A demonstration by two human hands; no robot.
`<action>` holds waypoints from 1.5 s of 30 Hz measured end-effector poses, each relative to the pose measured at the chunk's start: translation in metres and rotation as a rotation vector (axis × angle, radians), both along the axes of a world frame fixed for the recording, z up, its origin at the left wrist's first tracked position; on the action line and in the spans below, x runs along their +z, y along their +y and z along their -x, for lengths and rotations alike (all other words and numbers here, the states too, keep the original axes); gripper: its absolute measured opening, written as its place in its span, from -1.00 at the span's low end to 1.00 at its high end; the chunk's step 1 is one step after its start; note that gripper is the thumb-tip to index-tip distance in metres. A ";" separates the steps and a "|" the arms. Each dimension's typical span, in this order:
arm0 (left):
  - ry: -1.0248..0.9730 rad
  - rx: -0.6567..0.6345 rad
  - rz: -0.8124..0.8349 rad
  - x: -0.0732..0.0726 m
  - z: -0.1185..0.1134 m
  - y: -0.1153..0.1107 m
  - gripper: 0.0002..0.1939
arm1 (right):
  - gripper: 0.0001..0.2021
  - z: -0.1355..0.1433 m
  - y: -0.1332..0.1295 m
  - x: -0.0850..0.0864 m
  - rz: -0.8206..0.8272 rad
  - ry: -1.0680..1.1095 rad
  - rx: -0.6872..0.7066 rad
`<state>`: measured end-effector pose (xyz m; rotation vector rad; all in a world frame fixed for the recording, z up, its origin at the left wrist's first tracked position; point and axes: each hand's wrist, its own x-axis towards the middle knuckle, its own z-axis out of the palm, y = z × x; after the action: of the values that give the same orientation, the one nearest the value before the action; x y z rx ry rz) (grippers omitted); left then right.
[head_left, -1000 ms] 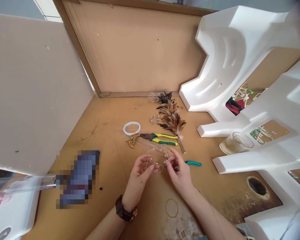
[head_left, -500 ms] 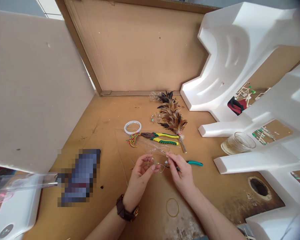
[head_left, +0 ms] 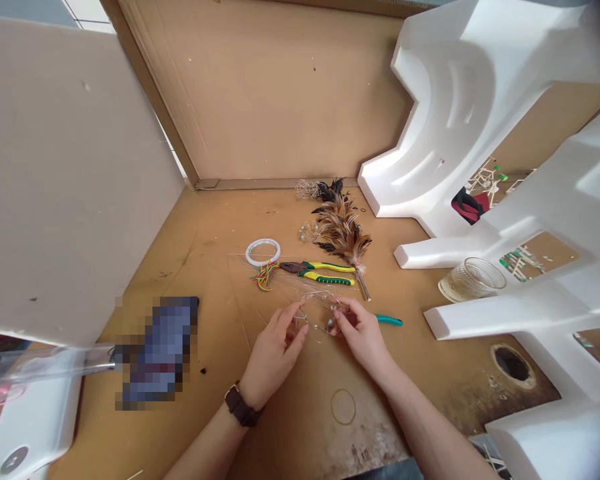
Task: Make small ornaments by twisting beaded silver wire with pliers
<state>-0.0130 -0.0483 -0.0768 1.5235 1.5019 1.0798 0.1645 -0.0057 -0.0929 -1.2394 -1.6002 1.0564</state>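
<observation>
A thin wire loop strung with small clear beads [head_left: 324, 295] is held between my two hands, low over the table. My left hand [head_left: 275, 340], with a dark watch on its wrist, pinches the loop's left side. My right hand [head_left: 364, 333] grips its right side between thumb and fingers. Just beyond lie yellow-and-green pliers [head_left: 325, 273], with a bunch of coloured strings [head_left: 265, 275] by their jaws. A teal tool handle [head_left: 389, 320] sticks out beside my right hand; the rest of that tool is hidden.
A white tape roll [head_left: 263, 252] lies behind the strings, and a feather duster [head_left: 343, 227] to its right. White foam pieces [head_left: 455, 313] and a glass [head_left: 473, 280] stand at the right, near a hole in the tabletop [head_left: 512, 363]. A rubber band [head_left: 343, 407] lies in front.
My hands have shifted their hold on the beaded loop, which now appears rounder and more spread out. My right fingers have moved down along its right side. The view has shifted slightly.
</observation>
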 end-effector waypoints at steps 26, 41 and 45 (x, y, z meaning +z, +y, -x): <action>0.110 -0.062 -0.056 -0.008 -0.001 -0.001 -0.41 | -0.53 -0.001 -0.013 0.021 -0.270 -0.505 0.181; -0.066 0.038 0.045 0.000 0.001 0.003 -0.56 | -0.49 -0.005 -0.010 0.029 -0.432 -0.304 0.194; -0.250 0.029 0.117 0.006 0.001 0.004 -0.57 | -0.36 -0.008 -0.009 0.035 -0.507 -0.373 0.258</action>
<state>-0.0137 -0.0438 -0.0707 1.2411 1.3917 1.1325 0.1721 -0.0144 -0.0583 -0.9301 -2.1908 0.5211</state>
